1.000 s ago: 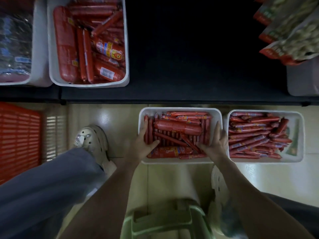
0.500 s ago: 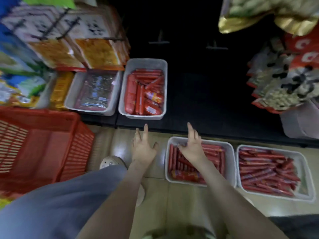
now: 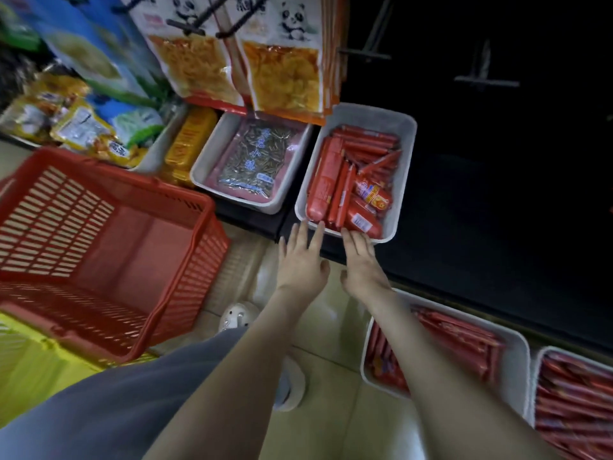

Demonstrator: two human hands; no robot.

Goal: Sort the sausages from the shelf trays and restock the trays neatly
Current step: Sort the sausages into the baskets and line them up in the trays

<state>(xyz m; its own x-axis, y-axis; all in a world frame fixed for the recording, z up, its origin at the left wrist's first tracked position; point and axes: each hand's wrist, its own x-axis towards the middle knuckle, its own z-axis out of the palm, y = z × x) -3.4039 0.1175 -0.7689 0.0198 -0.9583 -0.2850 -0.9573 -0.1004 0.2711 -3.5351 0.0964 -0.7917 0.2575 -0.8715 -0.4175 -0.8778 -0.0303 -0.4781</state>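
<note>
- Two white trays on the floor, near right: nearer-left floor tray and far-right floor tray, both packed with thin red sausages lying mostly parallel. I judge these two largely sorted, though blur hides the detail.
- One tray on the dark shelf: the shelf tray, white, holding mixed sausages. Fat ones lie along its left side, thin sticks cross at angles to the right, and a few labelled short ones sit near its front edge. Not neat; I judge this one not yet sorted.
- Wide bare stretch of shelf to the right of it, where I reckon the floor trays go back.
- My left hand: fingers spread and straight, holding nothing, fingertips at the near-left corner of the shelf tray, touching or just short of the rim; cannot tell which.
- My right hand: also spread and empty, fingertips lying over the tray's near rim, just reaching the nearest labelled sausage.
- Both hands side by side, close but apart, at the front edge.
- Left of the tray: a seed-packet tray, and a red basket on the floor, nothing visible inside.
- Remaining, as I judge: take hold of this tray, sort it, restock all three.
</note>
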